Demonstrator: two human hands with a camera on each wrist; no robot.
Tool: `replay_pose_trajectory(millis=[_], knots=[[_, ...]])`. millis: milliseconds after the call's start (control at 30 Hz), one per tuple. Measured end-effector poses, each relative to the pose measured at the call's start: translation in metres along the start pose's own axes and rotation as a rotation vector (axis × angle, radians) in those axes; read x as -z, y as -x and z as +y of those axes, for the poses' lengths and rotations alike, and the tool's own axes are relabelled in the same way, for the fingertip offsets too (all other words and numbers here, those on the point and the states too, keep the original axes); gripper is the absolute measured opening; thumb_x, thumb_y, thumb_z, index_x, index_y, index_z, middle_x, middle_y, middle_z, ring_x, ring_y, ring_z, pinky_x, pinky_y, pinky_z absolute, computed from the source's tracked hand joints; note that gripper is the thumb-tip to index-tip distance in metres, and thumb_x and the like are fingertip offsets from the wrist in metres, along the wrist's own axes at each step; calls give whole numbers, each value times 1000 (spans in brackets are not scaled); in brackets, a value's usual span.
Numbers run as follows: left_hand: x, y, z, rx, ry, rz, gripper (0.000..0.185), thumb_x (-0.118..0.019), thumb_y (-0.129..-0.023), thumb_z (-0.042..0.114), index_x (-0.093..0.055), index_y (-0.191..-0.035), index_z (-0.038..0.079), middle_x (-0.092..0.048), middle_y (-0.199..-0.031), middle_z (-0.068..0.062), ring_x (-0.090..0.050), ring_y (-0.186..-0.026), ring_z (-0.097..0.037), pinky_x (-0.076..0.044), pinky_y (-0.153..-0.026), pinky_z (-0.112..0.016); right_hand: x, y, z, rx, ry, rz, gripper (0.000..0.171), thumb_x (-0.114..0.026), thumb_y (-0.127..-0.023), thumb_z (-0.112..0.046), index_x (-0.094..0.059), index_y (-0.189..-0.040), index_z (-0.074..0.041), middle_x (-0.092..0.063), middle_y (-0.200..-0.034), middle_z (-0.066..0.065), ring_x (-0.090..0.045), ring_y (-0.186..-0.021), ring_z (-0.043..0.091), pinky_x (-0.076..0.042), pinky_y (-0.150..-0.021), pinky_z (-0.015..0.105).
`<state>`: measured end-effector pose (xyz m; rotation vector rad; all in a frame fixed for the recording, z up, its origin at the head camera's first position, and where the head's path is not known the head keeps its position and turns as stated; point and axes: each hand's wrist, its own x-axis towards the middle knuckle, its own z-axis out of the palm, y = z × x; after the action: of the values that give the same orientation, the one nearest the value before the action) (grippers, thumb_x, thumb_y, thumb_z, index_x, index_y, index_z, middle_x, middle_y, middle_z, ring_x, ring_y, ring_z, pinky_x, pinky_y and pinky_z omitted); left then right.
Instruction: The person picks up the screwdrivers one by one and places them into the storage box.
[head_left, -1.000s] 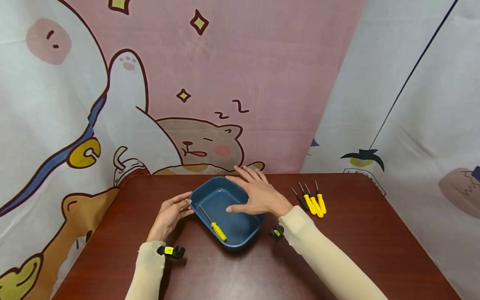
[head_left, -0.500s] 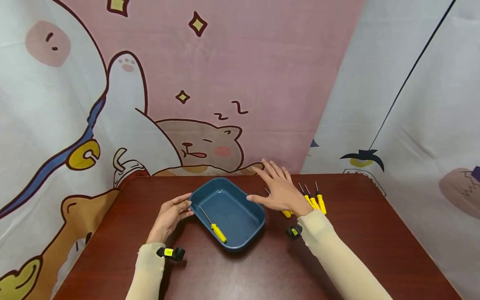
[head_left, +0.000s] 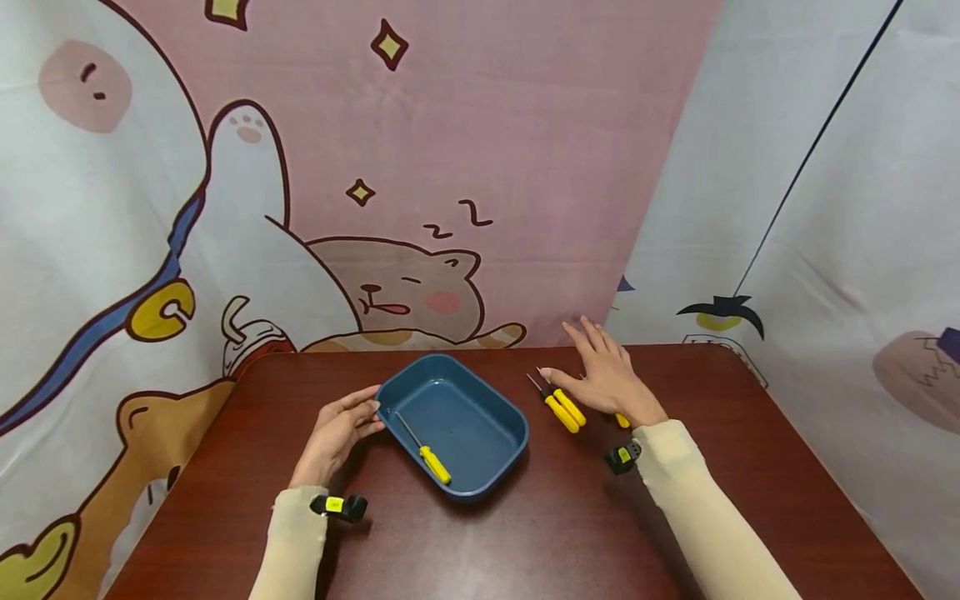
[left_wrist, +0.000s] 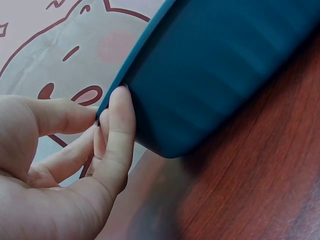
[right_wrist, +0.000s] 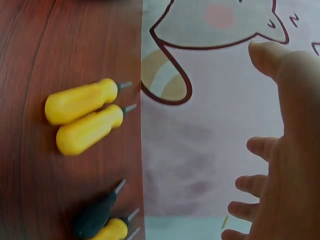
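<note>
My left hand (head_left: 337,433) pinches the left corner rim of a deep blue tray (head_left: 480,421), as its thumb and fingers (left_wrist: 121,112) show in the left wrist view. Inside the tray, along its left wall, lies a yellow-handled screwdriver (head_left: 434,463). Held out over the table to the right, my right hand (head_left: 606,379) has its fingers spread and holds nothing. Two yellow screwdrivers (head_left: 564,415) lie just left of it. The right wrist view also shows a black-handled screwdriver (right_wrist: 95,216) beside more yellow ones (right_wrist: 114,230), which the hand largely hides in the head view.
A reddish-brown wooden table (head_left: 465,554) carries everything. Behind it hangs a cartoon-printed cloth (head_left: 525,208), close to the table's far edge. Both wrists wear small black cameras (head_left: 622,457).
My right hand has moved right, from over the tray to over the loose screwdrivers; two yellow ones once hidden by it now show. My left hand stays at the tray's rim.
</note>
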<state>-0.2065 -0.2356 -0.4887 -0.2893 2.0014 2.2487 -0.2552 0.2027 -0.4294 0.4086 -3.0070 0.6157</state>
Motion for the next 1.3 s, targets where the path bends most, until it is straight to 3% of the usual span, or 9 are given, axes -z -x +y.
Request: replay_pose_trajectory(millis=[367, 700, 1067, 1300], knots=[[3, -4, -3, 6, 7, 10, 43, -61, -101, 5, -56, -144, 0, -67, -101, -9, -66, -79, -12, -63, -76, -27, 10, 8, 40, -95, -48, -30, 94, -47, -99, -69, -12, -166, -12, -7, -169, 28, -10, -150, 57, -18, -114, 81], [1, -2, -1, 3, 4, 5, 43, -61, -102, 5, -56, -144, -2, -68, -101, -6, -65, -79, -11, -63, -76, -26, 12, 16, 75, -190, -49, -80, 91, -48, -103, -60, -12, -164, -3, -15, -163, 36, -18, -145, 60, -26, -113, 78], [0, -1, 1, 9, 8, 9, 43, -61, -102, 5, -56, -143, -1, -68, -100, -6, -65, -79, -11, -63, -76, -26, 7, 21, 96, -239, -7, -113, 78, -58, -101, -37, -28, -156, 9, -32, -150, 42, -38, -134, 60, -36, -109, 75], [1, -2, 0, 11, 2, 12, 43, -62, -101, 6, -56, -143, -1, -69, -105, -8, -66, -80, -12, -63, -77, -27, -1, 25, 105, -216, -7, -103, 65, -62, -98, -27, -43, -145, 14, -48, -136, 39, -55, -114, 49, -45, -105, 68]])
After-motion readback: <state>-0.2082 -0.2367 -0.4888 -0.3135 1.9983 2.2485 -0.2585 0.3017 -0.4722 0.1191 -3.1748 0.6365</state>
